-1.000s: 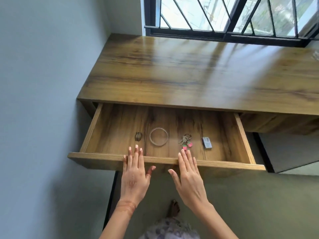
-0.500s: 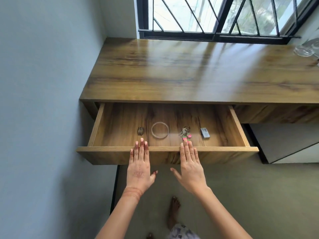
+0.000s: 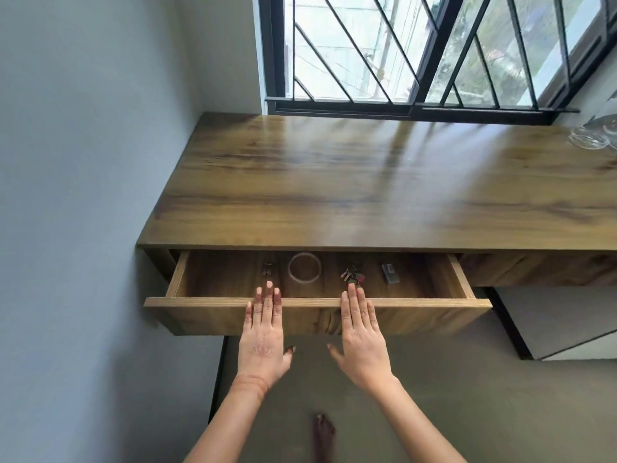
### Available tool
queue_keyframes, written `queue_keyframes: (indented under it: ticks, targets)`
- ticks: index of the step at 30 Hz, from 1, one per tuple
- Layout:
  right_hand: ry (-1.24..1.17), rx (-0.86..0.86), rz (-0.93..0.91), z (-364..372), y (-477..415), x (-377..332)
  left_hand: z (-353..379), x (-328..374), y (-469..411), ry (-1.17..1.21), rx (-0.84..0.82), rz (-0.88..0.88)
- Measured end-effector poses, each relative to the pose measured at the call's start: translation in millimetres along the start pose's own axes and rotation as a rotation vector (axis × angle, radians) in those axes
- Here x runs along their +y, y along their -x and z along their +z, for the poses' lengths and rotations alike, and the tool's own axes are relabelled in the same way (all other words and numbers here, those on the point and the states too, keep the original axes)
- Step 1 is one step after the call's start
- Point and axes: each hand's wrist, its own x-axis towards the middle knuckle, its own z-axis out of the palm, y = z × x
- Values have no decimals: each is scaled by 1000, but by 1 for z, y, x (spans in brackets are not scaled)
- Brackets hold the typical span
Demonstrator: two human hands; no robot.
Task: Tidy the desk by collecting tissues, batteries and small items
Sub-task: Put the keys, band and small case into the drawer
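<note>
Drawer (image 3: 400, 310) pushed further in; both hands flat; no legible writing.

Single head view, steeply down, near desk (image 3: 367, 182), drawer (image 3: 317, 315)

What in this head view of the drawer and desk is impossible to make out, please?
- Back of the drawer: hidden under the desk.
- Small dark item left of the ring: blurred, too small to identify.
- Glass dish: cut off by the right edge.
- Palms of the left hand and right hand: facing away.
</note>
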Motion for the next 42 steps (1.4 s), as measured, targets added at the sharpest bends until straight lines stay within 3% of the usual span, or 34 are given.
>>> queue_keyframes:
  ticks: [15, 22, 30, 42]
  targets:
    - [-20, 19, -34, 6, -94, 20, 4, -12, -92, 5, 37, -5]
    - [10, 176, -145, -16, -110, 47, -18, -16, -118, -22, 180, 95]
    - [109, -80, -169, -43, -162, 88, -35, -31, -173, -217, 4, 202]
    - [74, 186, -123, -24, -162, 79, -26, -22, -169, -136, 106, 109]
